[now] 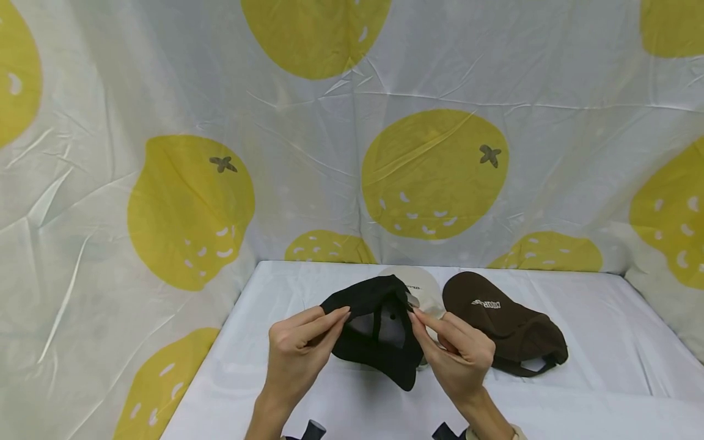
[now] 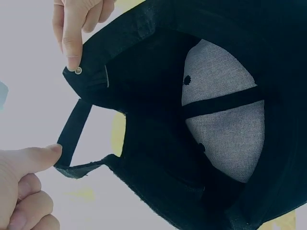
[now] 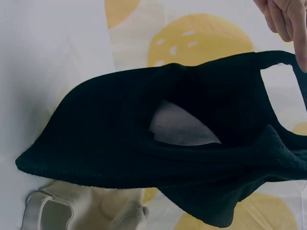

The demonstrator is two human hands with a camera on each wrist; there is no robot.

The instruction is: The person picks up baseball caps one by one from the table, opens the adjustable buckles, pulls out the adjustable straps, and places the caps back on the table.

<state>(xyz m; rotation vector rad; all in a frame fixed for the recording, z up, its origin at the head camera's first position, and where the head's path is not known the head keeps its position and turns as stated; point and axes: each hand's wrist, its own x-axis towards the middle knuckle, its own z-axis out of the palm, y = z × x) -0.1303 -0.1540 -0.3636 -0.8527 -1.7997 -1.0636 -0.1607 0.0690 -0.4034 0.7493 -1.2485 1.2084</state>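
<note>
A black baseball cap is held up over the table with its inside facing me. My left hand pinches the cap's back strap between thumb and fingers. On the other side of the back opening, my right hand pinches the cap's edge, with a fingertip beside a small metal eyelet. Pale mesh lining shows inside the crown. The right wrist view shows the cap's dark side and the left hand's fingers at the strap.
Behind the black cap lies a cream cap, partly hidden. A dark brown cap with white lettering lies to its right. The white-covered table meets a curtain printed with yellow fruit at the back and sides.
</note>
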